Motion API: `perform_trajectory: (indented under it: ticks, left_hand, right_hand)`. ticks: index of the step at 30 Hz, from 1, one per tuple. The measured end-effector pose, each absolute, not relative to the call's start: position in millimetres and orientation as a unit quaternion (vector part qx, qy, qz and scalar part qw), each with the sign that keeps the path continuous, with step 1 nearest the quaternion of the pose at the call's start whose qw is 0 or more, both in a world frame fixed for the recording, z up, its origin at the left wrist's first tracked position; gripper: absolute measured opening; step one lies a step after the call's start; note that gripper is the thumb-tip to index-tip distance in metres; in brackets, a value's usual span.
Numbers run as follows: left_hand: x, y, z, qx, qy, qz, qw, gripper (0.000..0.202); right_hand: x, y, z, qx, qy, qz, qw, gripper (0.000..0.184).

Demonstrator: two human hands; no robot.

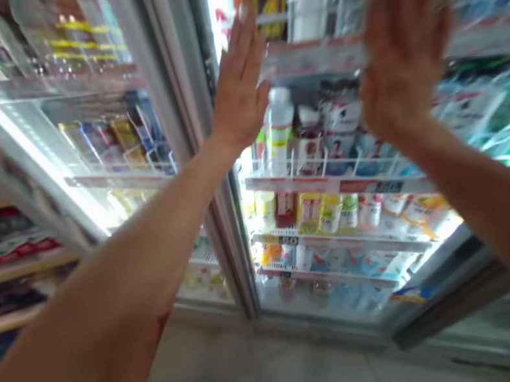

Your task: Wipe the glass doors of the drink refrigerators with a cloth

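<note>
My left hand (240, 91) is raised in front of the upright between two lit drink coolers, its fingers stretched upward and holding nothing. My right hand (402, 59) is up at about the same height, before the upper shelves of the right cooler. Motion blurs it, but its fingers look extended and I see nothing held. Between the hands, a clear bottle with a white cap (279, 124) stands on a middle shelf. Whether either hand touches the cooler cannot be made out.
Small bottles with colourful labels (328, 211) line a lower shelf. The left cooler holds boxes and bottles (101, 142). Wooden shelves (12, 270) with packaged goods are at far left. A metal upright (178, 66) parts the coolers, above a pale tiled floor (308, 379).
</note>
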State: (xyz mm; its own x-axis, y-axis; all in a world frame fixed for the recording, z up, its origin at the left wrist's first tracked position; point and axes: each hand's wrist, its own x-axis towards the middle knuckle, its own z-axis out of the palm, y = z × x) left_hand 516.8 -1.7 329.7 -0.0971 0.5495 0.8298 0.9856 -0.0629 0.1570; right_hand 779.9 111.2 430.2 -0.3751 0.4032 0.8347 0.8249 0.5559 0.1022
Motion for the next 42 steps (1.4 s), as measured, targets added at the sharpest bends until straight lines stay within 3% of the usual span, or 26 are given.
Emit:
perform_trajectory:
  ticks: [3, 5, 8, 14, 18, 23, 27, 31, 35, 39, 42]
  left_hand:
    - [541.0, 52.9, 409.0, -0.632, -0.521, -0.472, 0.326, 0.050]
    - [555.4, 72.8, 445.6, -0.634, -0.461, -0.508, 0.358, 0.052]
    - [568.2, 87.1, 459.9, -0.602, -0.425, -0.553, 0.388, 0.054]
    - [594.0, 91.7, 450.8, -0.558, -0.407, -0.608, 0.392, 0.055]
    - [643.6, 81.0, 467.4, -0.652, -0.292, -0.591, 0.375, 0.054]
    - [715.1, 87.9, 491.8, -0.729, -0.237, -0.568, 0.300, 0.052]
    - [747.3, 109.7, 498.3, -0.695, -0.296, -0.525, 0.392, 0.046]
    - [725.6, 119.1, 511.3, -0.667, -0.299, -0.485, 0.480, 0.040]
    - [636.1, 108.2, 542.5, -0.608, -0.367, -0.518, 0.476, 0.040]
    - [603.5, 105.0, 568.6, -0.504, -0.412, -0.628, 0.426, 0.048]
    - [662.5, 113.8, 565.9, -0.577, -0.343, -0.584, 0.456, 0.050]
  right_hand:
    - [843.3, 109.5, 477.1, -0.394, -0.667, -0.402, 0.488, 0.053]
    - [875.8, 118.6, 487.9, -0.465, -0.557, -0.391, 0.566, 0.053]
    - [889.3, 131.6, 486.0, -0.511, -0.467, -0.342, 0.635, 0.054]
    - [836.8, 128.4, 465.5, -0.335, -0.647, -0.434, 0.531, 0.060]
    - [833.4, 128.6, 476.4, -0.359, -0.578, -0.367, 0.634, 0.054]
    - [826.6, 117.3, 477.4, -0.266, -0.675, -0.212, 0.655, 0.053]
    - [836.2, 105.3, 477.8, -0.240, -0.673, -0.132, 0.686, 0.052]
    - [874.3, 114.5, 495.7, -0.305, -0.593, -0.256, 0.700, 0.053]
    - [918.9, 140.8, 508.0, -0.396, -0.507, -0.398, 0.654, 0.054]
    - [934.3, 156.5, 501.5, -0.437, -0.498, -0.423, 0.619, 0.055]
    - [933.1, 158.8, 496.6, -0.434, -0.497, -0.430, 0.617, 0.053]
